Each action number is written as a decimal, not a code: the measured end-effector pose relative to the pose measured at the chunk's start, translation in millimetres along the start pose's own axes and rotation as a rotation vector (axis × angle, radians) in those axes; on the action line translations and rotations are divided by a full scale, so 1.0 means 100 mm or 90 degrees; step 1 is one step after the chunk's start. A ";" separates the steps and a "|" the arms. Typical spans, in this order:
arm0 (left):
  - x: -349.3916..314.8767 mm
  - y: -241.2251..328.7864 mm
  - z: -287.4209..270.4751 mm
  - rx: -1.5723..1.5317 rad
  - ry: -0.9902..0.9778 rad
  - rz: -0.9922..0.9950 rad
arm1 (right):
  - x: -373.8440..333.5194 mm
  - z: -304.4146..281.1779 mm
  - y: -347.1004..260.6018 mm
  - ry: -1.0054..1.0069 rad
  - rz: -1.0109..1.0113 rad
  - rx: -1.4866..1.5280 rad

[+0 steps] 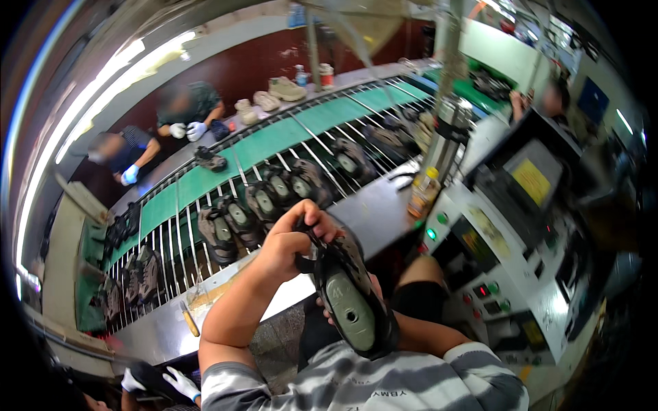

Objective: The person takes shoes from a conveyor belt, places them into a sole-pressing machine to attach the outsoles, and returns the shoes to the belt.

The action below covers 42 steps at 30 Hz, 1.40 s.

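A dark shoe (pixel 374 322) is held tilted in front of my chest, with a long grey-green oval panel (pixel 348 301) facing up and a small round hole in it. My left hand (pixel 291 240) is closed on the shoe's far end, its fingers curled round a dark strap-like part. From underneath, my right hand (pixel 326 312) grips the same shoe; a few fingertips show along its left side and the rest is hidden. Just beyond my left hand, a row of similar shoes (pixel 262 203) lies on the metal bars of the rack.
A rack of metal bars (pixel 179 255) and a green conveyor belt (pixel 260 148) run across ahead. On the metal ledge lies a yellow-handled tool (pixel 190 319). To the right stand an amber bottle (pixel 423 192) and a control machine (pixel 504 264). Two gloved co-workers (pixel 188 113) are across the belt.
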State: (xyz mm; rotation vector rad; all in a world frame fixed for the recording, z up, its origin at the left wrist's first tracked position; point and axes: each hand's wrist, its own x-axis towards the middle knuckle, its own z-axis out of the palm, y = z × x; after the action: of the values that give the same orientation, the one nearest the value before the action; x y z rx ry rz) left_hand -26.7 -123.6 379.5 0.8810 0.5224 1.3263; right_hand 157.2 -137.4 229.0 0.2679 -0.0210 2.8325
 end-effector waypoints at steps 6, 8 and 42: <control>0.23 -1.19 0.67 0.344 -0.196 0.205 | -1.34 -0.01 -0.11 0.092 -0.305 -0.099; 0.28 -1.55 0.72 0.335 -0.195 0.172 | -1.72 0.04 -0.23 0.148 -0.420 -0.194; 0.28 -3.47 -2.25 0.710 0.517 -0.069 | -6.59 1.88 -3.36 1.842 -0.227 -0.801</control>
State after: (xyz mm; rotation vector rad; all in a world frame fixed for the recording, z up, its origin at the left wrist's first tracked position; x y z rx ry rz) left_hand 15.9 -40.7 -23.9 1.1203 2.0384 1.2111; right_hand 908.6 -14.9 287.4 -2.7451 -0.7039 0.1406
